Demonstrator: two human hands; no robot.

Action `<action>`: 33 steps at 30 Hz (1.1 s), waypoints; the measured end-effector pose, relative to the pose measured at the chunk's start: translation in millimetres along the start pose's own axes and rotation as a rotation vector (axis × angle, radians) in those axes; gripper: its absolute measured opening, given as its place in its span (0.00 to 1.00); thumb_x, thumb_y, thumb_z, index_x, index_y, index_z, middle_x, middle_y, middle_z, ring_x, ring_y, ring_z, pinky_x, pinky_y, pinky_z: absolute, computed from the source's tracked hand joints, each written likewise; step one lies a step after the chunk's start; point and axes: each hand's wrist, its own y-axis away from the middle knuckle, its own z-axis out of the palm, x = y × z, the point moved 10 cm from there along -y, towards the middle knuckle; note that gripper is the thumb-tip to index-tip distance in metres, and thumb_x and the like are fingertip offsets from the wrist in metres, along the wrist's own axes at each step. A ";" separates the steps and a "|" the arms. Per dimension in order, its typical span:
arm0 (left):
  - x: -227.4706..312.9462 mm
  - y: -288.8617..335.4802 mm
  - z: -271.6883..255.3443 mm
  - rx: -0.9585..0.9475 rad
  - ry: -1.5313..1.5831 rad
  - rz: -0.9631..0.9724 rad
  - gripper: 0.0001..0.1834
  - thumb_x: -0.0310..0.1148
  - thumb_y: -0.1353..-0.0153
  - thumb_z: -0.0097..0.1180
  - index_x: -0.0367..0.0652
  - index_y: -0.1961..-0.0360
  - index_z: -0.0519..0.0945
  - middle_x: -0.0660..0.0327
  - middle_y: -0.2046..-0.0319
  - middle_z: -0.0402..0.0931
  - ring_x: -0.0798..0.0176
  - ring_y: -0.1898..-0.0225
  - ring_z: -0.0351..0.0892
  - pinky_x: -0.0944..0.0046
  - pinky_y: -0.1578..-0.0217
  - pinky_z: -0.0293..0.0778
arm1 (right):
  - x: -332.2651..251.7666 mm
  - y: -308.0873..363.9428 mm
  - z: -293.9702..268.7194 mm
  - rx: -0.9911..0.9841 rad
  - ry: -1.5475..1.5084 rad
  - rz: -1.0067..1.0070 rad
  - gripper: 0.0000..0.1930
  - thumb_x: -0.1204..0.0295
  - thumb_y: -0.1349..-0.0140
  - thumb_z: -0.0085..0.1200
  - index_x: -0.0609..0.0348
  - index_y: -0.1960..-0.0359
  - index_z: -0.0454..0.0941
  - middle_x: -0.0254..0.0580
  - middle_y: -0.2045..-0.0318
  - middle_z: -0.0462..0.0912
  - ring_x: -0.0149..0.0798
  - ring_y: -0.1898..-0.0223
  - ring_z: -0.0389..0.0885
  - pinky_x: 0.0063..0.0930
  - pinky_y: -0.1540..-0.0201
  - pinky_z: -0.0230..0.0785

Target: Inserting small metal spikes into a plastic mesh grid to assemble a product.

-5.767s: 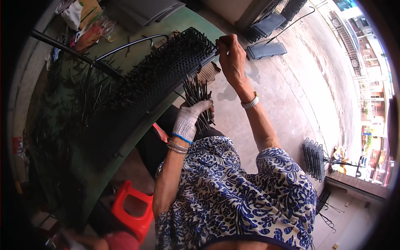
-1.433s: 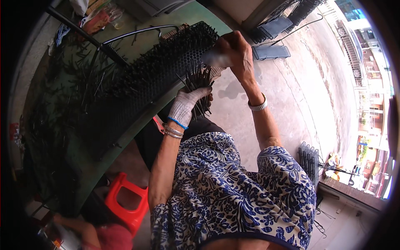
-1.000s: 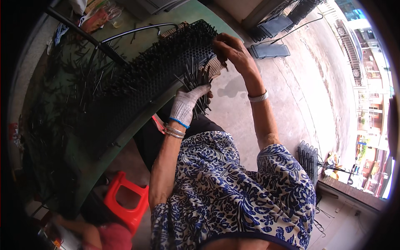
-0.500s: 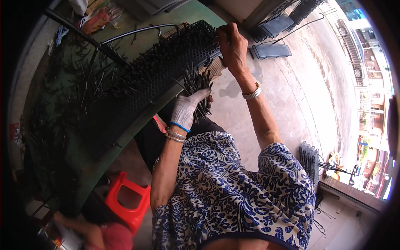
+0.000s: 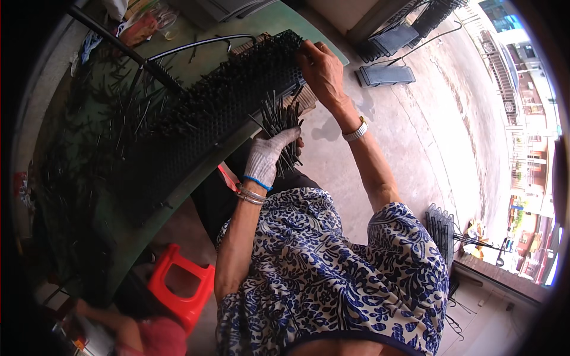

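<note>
Black plastic everywhere, basically. My left hand, in a knitted grey work glove with a blue cuff band, is closed in a fist around a bundle of thin black spikes. They're stiff, straight little rods fanning out above my fingers like a bunch of twigs. That hand sits low, just under the edge of the long black perforated strip bristling with upright pins, which lies slanted across the green tabletop.

My right hand is bare and reaches up to the far end of that strip, fingers curled together and pressed down on its top edge. Whether I'm pinching a single spike there, I honestly can't tell; the fingertips are buried in the bristles. A silvery metal watch band sits on that wrist, and a few thin metal bangles sit on the left one.

Texture-wise, the strip looks like a giant hairbrush: dense rows of matte pins on a flat gridded base. More loose dark rods are scattered in a messy heap over the left part of the table. A curved black tube arcs behind the strip.

Below the table edge there's a glossy red plastic stool with square cut-outs. The ground is smooth pale concrete, and a flat grey ribbed panel lies on it past my right arm.
</note>
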 end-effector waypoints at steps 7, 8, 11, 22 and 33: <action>-0.6 0.8 4.1 0.018 0.097 -0.001 0.08 0.33 0.43 0.62 0.38 0.72 0.83 0.62 0.78 0.80 0.70 0.79 0.78 0.70 0.76 0.75 | -0.1 -11.6 13.7 -0.084 0.110 -0.044 0.07 0.64 0.41 0.55 0.48 0.63 0.78 0.49 0.67 0.75 0.53 0.65 0.77 0.42 0.65 0.69; 0.8 2.1 4.7 0.019 0.098 0.000 0.08 0.33 0.43 0.62 0.38 0.72 0.83 0.62 0.78 0.80 0.70 0.79 0.78 0.70 0.76 0.75 | -3.4 -12.2 16.3 -0.095 0.124 -0.069 0.07 0.63 0.40 0.54 0.46 0.62 0.78 0.52 0.66 0.74 0.55 0.66 0.77 0.44 0.66 0.69; 5.0 6.0 4.7 0.027 0.082 0.017 0.07 0.32 0.43 0.62 0.39 0.71 0.82 0.62 0.78 0.80 0.69 0.80 0.78 0.70 0.76 0.75 | -4.2 -1.7 1.6 -0.044 0.124 -0.028 0.10 0.59 0.40 0.55 0.51 0.65 0.79 0.52 0.69 0.77 0.55 0.69 0.77 0.42 0.67 0.69; 11.9 6.4 11.3 0.005 0.036 0.027 0.07 0.32 0.42 0.62 0.38 0.72 0.82 0.62 0.77 0.81 0.69 0.80 0.77 0.69 0.76 0.73 | 6.3 54.1 -0.4 -0.448 -0.618 0.351 0.12 0.67 0.37 0.56 0.67 0.65 0.77 0.40 0.75 0.82 0.31 0.75 0.81 0.25 0.70 0.72; 6.1 1.0 15.8 -0.043 -0.034 -0.041 0.09 0.35 0.43 0.62 0.40 0.74 0.83 0.64 0.79 0.81 0.71 0.80 0.77 0.70 0.76 0.72 | 16.0 15.9 -37.8 0.212 -0.219 0.119 0.02 0.77 0.35 0.51 0.63 0.65 0.74 0.40 0.75 0.82 0.30 0.78 0.82 0.22 0.75 0.70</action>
